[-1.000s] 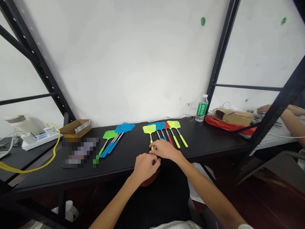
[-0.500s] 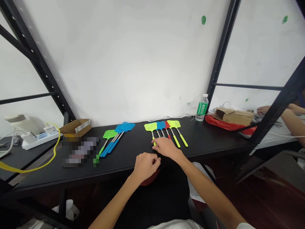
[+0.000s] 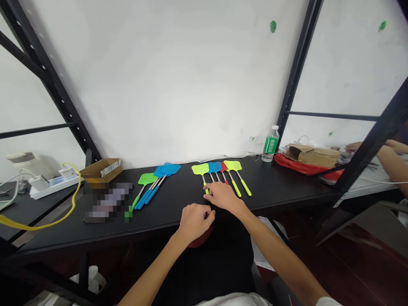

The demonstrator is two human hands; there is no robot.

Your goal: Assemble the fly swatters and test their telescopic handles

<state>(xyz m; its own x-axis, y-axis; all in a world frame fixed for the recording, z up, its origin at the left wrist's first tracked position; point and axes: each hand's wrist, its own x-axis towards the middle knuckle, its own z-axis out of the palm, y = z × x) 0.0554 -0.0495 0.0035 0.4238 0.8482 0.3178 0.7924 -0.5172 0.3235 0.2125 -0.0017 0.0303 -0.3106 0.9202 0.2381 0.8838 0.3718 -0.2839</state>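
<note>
My right hand (image 3: 222, 196) lies palm down over the handle ends of a row of fly swatters, its fingers on the handle of the yellow-green swatter (image 3: 200, 170) at the row's left. Blue swatters (image 3: 213, 167), a red swatter (image 3: 224, 168) and two more yellow ones (image 3: 233, 165) lie side by side in that row on the black table (image 3: 178, 193). My left hand (image 3: 195, 220) rests curled at the table's near edge, just left of the right hand, with nothing visible in it.
A second group of a green swatter (image 3: 146, 179) and blue swatters (image 3: 165, 171) lies to the left. A cardboard box (image 3: 100, 171) and a power strip (image 3: 52, 185) sit farther left, a water bottle (image 3: 270, 144) at the back. Another person's arm (image 3: 390, 159) reaches in at right.
My right hand slid slightly forward and right over the swatter handles, and the yellow-green swatter shifted a little with it. The left hand stayed in place.
</note>
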